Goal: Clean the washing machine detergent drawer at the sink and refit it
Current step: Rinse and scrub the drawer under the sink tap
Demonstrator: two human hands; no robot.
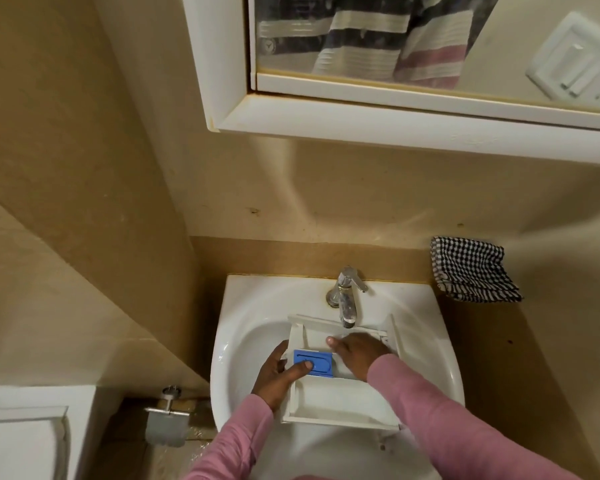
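Heads up on what's hard to read first: your right hand (357,351) covers most of the far right compartment of the detergent drawer (340,400), and its fingers are tucked out of sight behind the back of the hand. Only the thumb sticks out to the left, so I can't tell whether you're holding anything there. The spout of the tap (347,299) also hides a bit of the drawer's far edge, and your sleeves cut off its near right corner.

The drawer sits in the sink (243,323), open side up. Its long axis runs near to far, with the far end under the spout and the near end over the basin's near rim.

Your left hand (278,372) comes in from the near left and grips the drawer's left side. The fingers lie along the outer wall and the thumb presses on the blue insert (321,362). Your right forearm reaches in from the near right, palm down.

A checked cloth (471,271) hangs on the wall to the right of the tap.
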